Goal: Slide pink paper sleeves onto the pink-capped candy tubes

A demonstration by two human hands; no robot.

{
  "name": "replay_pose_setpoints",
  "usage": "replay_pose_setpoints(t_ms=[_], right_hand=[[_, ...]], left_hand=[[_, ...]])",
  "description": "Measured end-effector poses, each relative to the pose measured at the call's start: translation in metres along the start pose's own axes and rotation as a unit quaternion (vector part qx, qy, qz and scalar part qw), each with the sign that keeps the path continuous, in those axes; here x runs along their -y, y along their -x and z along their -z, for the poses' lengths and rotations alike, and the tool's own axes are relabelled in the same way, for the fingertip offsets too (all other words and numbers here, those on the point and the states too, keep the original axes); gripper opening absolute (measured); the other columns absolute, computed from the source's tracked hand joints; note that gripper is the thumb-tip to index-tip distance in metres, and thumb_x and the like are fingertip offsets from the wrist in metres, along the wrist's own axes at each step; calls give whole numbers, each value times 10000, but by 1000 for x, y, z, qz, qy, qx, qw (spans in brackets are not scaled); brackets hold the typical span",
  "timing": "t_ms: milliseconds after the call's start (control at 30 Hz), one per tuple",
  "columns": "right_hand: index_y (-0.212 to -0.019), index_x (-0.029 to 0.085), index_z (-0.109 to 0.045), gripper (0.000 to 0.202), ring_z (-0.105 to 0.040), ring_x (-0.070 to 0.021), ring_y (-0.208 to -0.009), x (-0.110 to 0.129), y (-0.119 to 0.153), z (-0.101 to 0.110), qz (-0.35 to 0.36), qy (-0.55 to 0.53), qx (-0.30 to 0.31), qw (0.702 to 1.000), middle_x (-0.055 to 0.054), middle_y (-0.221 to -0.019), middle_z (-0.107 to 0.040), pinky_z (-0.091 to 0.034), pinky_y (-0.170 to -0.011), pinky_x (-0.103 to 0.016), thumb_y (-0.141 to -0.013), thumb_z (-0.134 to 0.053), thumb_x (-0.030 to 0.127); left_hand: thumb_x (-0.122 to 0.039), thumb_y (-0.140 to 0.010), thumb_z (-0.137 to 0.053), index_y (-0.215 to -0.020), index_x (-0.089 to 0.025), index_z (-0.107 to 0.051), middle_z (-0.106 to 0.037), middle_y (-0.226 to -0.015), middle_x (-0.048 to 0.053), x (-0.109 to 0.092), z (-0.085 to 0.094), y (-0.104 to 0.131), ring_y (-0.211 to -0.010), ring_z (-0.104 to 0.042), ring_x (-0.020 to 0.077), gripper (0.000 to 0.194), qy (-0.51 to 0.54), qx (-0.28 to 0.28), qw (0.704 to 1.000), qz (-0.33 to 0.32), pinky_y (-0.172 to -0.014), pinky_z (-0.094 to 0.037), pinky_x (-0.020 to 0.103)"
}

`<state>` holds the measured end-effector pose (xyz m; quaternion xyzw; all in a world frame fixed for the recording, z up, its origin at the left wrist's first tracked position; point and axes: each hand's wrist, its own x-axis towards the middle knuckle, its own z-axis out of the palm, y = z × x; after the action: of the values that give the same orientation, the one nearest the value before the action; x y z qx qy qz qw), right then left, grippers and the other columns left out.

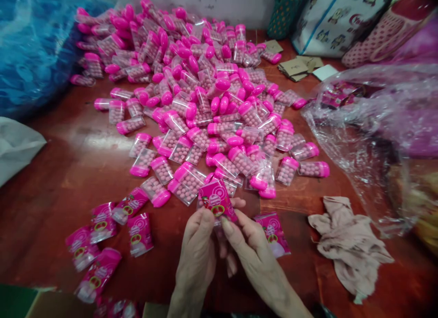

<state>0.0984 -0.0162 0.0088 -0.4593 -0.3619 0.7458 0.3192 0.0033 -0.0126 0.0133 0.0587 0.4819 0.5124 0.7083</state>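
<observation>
Between my left hand (199, 245) and my right hand (251, 249) is a pink printed sleeve (216, 198) with a cherry picture. Both thumbs press on its lower part, and fingers of both hands are behind it. Whether a candy box is inside the sleeve I cannot tell. To the right of my right hand a flat pink printed sleeve (273, 231) lies on the table. Just beyond my hands spreads a big heap of clear candy boxes (186, 183) with pink caps and pale pink balls. At the left lie several pink printed packs (139, 233).
A crumpled cloth (349, 245) lies at the right on the red-brown table (78, 167). Behind it is a clear plastic bag (372, 140) with pink sleeves inside. A blue bag (37, 53) stands at the far left. Cardboard pieces (294, 68) and a printed bag (338, 21) are at the back right.
</observation>
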Motion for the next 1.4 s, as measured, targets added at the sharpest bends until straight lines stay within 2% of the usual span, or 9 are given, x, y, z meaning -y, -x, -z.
replay_pose_setpoints(t_ms=[100,167,367,567,800,933,1033,1200,1400], right_hand=[[-920,172,-538,198,-448,-49,-451,0,0,2,8,-5,20,1000,51,-635,-509,-399,-451,-177,-876,-510,363],[-824,163,-537,216,-479,-55,-478,0,1,2,28,4,19,999,36,-642,-531,-406,-484,-183,-897,-475,357],[-679,172,-483,323,-461,-54,-360,0,3,2,64,83,-25,994,41,-521,-520,-350,-364,-162,-901,-436,402],[-695,165,-495,324,-466,-58,-361,-7,5,1,66,86,-25,994,41,-514,-505,-348,-350,-158,-901,-435,407],[-893,148,-590,274,-477,-72,-401,-16,8,5,68,36,9,997,36,-541,-502,-380,-372,-163,-902,-448,382],[-835,145,-630,309,-489,-78,-400,-19,12,6,66,18,34,997,20,-517,-523,-391,-380,-164,-895,-458,395],[-840,153,-645,308,-489,-73,-380,-23,11,5,86,0,49,995,18,-506,-539,-396,-373,-157,-882,-476,407],[-819,157,-656,300,-493,-76,-365,-26,10,0,110,5,45,993,33,-439,-508,-396,-355,-141,-863,-507,414],[-757,147,-649,340,-472,-80,-343,-28,12,-5,113,29,32,993,28,-420,-501,-379,-333,-151,-850,-509,443]], left_hand=[[-364,-753,-614,-930,-120,-664,-553,-509,-10,-5,0,-2,-322,-415,61,306,-9,-11,1000,-21,-265,-355,152],[-376,-768,-587,-950,-121,-652,-550,-514,-14,-6,-2,-2,-313,-403,63,319,-6,-13,1000,-17,-249,-350,157],[-410,-797,-540,-876,-108,-656,-361,-341,-79,8,-5,3,-243,-292,51,333,-8,-13,1000,14,-220,-308,145],[-378,-757,-598,-773,-124,-652,-350,-349,-79,12,-4,8,-278,-263,49,260,-13,-45,999,0,-223,-312,143],[-312,-778,-584,-922,-124,-650,-390,-429,-70,11,-4,20,-355,-218,50,246,-33,-36,999,-25,-264,-327,133],[-307,-781,-582,-930,-120,-654,-309,-394,-93,18,1,27,-353,-209,52,250,-46,-40,997,-41,-268,-328,137],[-317,-783,-579,-945,-110,-649,-347,-404,-88,22,7,29,-337,-227,42,272,-51,-28,997,-52,-269,-333,142],[-325,-806,-552,-1028,-101,-629,-374,-422,-80,28,18,32,-331,-252,35,325,-61,4,996,-62,-290,-351,146],[-339,-816,-542,-1028,-107,-629,-331,-398,-95,31,25,35,-309,-266,36,326,-61,-1,996,-61,-291,-337,143]])
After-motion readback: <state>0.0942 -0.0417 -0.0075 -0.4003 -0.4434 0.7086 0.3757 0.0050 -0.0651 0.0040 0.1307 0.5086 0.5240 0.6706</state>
